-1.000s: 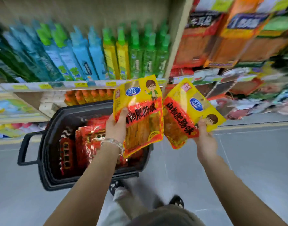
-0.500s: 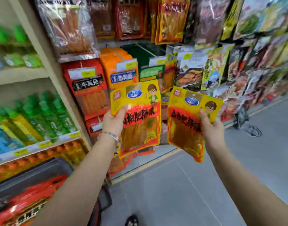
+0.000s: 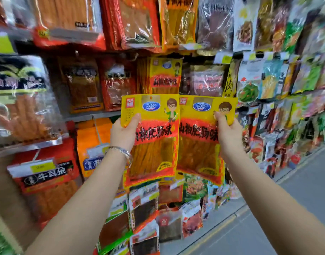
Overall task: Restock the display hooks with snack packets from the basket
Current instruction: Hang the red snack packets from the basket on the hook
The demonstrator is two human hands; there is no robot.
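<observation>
my left hand (image 3: pixel 124 134) and right hand (image 3: pixel 228 134) each pinch a yellow packet (image 3: pixel 154 144) mid-frame; with neither free, i risk missing the hanging stack (image 3: pixel 165 76) above.

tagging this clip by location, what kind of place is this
Likely a shop's snack aisle: hanging snack packets fill the wall display, yellow price tags sit among them, and a grey floor runs alongside like a walkway.
</observation>
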